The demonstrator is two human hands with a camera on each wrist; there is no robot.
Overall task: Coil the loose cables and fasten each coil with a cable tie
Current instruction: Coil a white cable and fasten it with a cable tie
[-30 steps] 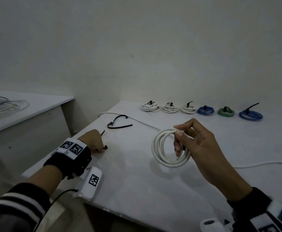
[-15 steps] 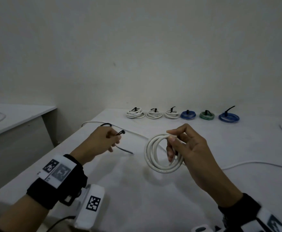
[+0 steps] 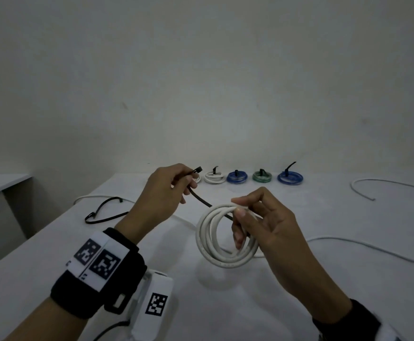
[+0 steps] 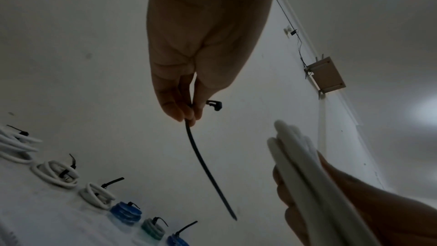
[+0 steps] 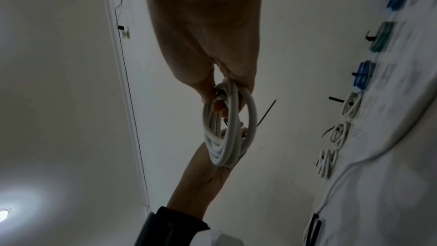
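A white cable coil (image 3: pixel 222 238) is held upright above the counter (image 3: pixel 225 303) in the right hand (image 3: pixel 262 225), whose grip is clamped on its loops. A black cable tie (image 3: pixel 201 196) is pinched near its head by the left hand (image 3: pixel 161 195), its tail slanted toward the coil. Tied coils (image 3: pixel 236 177) are lined along the counter's far edge.
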